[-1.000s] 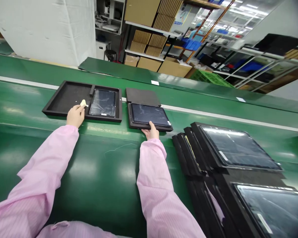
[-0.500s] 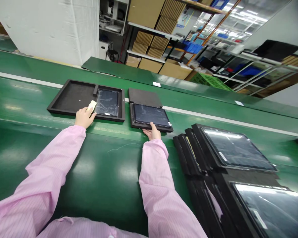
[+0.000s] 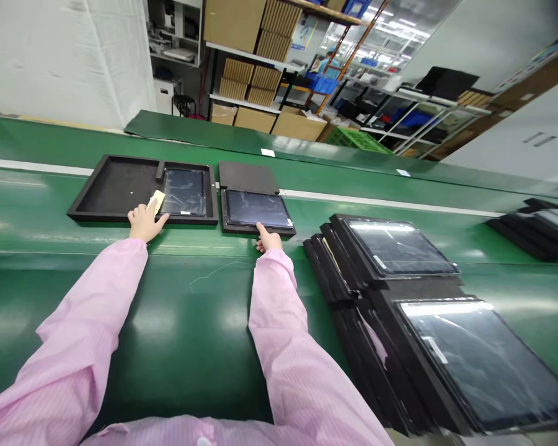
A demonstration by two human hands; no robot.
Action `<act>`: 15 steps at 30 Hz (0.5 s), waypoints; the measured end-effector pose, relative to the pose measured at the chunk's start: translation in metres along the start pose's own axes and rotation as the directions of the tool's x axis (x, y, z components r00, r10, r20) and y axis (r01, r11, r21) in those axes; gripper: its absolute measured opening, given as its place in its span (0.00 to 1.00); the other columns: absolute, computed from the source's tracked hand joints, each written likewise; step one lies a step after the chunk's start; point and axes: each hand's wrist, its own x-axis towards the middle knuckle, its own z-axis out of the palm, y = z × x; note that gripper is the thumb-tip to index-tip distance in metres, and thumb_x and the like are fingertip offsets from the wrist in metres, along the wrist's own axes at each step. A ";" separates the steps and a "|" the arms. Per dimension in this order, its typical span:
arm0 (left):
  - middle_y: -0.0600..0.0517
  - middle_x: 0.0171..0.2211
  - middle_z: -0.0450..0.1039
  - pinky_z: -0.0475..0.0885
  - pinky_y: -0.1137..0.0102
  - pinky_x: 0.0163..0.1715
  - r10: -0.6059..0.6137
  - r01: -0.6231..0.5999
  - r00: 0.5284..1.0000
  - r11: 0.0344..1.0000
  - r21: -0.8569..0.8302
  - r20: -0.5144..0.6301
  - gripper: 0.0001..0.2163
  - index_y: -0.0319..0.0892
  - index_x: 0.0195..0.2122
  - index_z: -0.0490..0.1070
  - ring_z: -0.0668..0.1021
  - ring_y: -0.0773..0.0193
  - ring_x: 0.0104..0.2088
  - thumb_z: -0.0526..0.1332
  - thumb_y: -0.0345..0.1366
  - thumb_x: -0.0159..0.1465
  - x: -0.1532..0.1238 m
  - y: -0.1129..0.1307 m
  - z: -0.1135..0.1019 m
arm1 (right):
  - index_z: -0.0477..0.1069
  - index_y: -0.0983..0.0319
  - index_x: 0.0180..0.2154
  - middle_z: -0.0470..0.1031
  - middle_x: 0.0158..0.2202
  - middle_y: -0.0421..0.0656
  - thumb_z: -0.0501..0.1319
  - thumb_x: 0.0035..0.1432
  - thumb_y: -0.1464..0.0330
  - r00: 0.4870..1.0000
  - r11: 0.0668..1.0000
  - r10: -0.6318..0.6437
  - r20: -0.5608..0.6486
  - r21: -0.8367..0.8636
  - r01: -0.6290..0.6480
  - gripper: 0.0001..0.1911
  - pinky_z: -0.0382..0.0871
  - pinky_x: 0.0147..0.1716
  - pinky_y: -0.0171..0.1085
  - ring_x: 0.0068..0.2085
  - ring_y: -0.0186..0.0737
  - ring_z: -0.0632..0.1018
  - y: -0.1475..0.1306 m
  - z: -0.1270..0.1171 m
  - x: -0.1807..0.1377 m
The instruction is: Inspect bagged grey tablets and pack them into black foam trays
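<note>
My left hand is closed on a small pale yellow piece, cloth or sponge, at the front edge of a black foam tray. The tray's left recess shows bare foam, and a dark screen panel under clear film fills the right one. To the right, a second black foam tray bears another dark screen panel on its near half. My right hand touches that panel's front edge with its stretched index finger; the other fingers are bent below, partly hidden.
Stacked foam trays with large screen panels stand at my right on the green belt. More black trays lie farther right. Beyond the belt are shelves with cardboard boxes and a green crate.
The view has swung right, so everything sits farther left and trays at the far right have come into view. My right hand has shifted from gripping the tray's front edge to an extended finger.
</note>
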 end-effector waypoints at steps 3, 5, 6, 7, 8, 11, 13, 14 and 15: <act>0.32 0.53 0.67 0.59 0.49 0.56 -0.047 0.046 0.999 0.999 -0.026 -0.024 0.36 0.38 0.67 0.57 0.69 0.36 0.54 0.54 0.53 0.62 0.001 0.004 -0.001 | 0.70 0.65 0.51 0.74 0.50 0.49 0.61 0.66 0.60 0.999 0.994 -0.027 -0.025 -0.105 0.024 0.18 0.76 0.45 0.45 0.46 0.43 0.78 0.000 0.001 -0.004; 0.31 0.53 0.67 0.59 0.49 0.56 -0.058 0.057 0.998 0.997 -0.047 -0.029 0.37 0.36 0.68 0.55 0.69 0.36 0.55 0.54 0.52 0.61 0.002 0.003 -0.004 | 0.71 0.65 0.51 0.74 0.51 0.49 0.61 0.66 0.60 0.998 0.988 -0.044 -0.043 -0.153 0.037 0.18 0.75 0.47 0.46 0.47 0.43 0.78 0.001 0.003 -0.006; 0.31 0.54 0.67 0.60 0.48 0.56 -0.056 0.054 0.998 0.997 -0.059 -0.026 0.37 0.36 0.68 0.55 0.69 0.35 0.55 0.55 0.51 0.61 0.003 0.002 -0.005 | 0.71 0.64 0.51 0.74 0.51 0.49 0.61 0.66 0.60 0.997 0.984 -0.052 -0.053 -0.172 0.042 0.17 0.75 0.47 0.46 0.47 0.43 0.78 0.002 0.004 -0.007; 0.31 0.54 0.67 0.60 0.48 0.56 -0.051 0.049 0.998 0.996 -0.073 -0.021 0.37 0.35 0.67 0.55 0.69 0.35 0.55 0.55 0.51 0.60 0.004 0.002 -0.007 | 0.71 0.64 0.51 0.74 0.51 0.49 0.60 0.67 0.60 0.996 0.981 -0.058 -0.064 -0.188 0.045 0.17 0.75 0.47 0.46 0.47 0.43 0.78 0.003 0.005 -0.008; 0.30 0.55 0.67 0.60 0.47 0.55 -0.047 0.045 0.999 0.995 -0.088 -0.018 0.37 0.35 0.67 0.55 0.69 0.34 0.55 0.55 0.50 0.60 0.007 0.002 -0.008 | 0.71 0.63 0.51 0.74 0.51 0.49 0.60 0.67 0.60 0.995 0.978 -0.065 -0.076 -0.205 0.048 0.17 0.75 0.47 0.46 0.47 0.43 0.78 0.003 0.006 -0.008; 0.28 0.55 0.67 0.60 0.44 0.54 -0.071 0.067 0.997 0.987 -0.143 -0.019 0.35 0.32 0.65 0.58 0.69 0.31 0.56 0.56 0.46 0.59 0.012 0.008 -0.009 | 0.71 0.63 0.51 0.74 0.51 0.48 0.60 0.67 0.60 0.989 0.962 -0.090 -0.116 -0.268 0.056 0.17 0.75 0.47 0.47 0.47 0.43 0.78 0.005 0.008 -0.009; 0.27 0.54 0.68 0.60 0.42 0.53 -0.111 0.104 0.993 0.977 -0.184 -0.032 0.34 0.31 0.63 0.61 0.69 0.29 0.55 0.58 0.45 0.58 0.009 0.015 -0.011 | 0.71 0.62 0.52 0.74 0.51 0.47 0.60 0.67 0.60 0.984 0.941 -0.118 -0.132 -0.330 0.069 0.17 0.75 0.48 0.47 0.48 0.43 0.78 0.005 0.008 -0.015; 0.26 0.53 0.68 0.61 0.42 0.52 -0.134 0.122 0.990 0.971 -0.205 -0.044 0.34 0.31 0.62 0.62 0.70 0.29 0.55 0.60 0.44 0.57 0.003 0.019 -0.013 | 0.71 0.62 0.51 0.74 0.52 0.47 0.60 0.67 0.59 0.982 0.927 -0.136 -0.133 -0.366 0.079 0.16 0.75 0.48 0.47 0.48 0.43 0.77 0.005 0.008 -0.020; 0.26 0.53 0.68 0.62 0.44 0.52 -0.149 0.132 0.987 0.965 -0.227 -0.060 0.35 0.31 0.62 0.62 0.71 0.31 0.55 0.62 0.45 0.56 -0.003 0.023 -0.015 | 0.71 0.63 0.50 0.75 0.51 0.47 0.60 0.67 0.59 0.980 0.910 -0.157 -0.126 -0.403 0.094 0.17 0.74 0.48 0.48 0.48 0.43 0.78 0.004 0.006 -0.025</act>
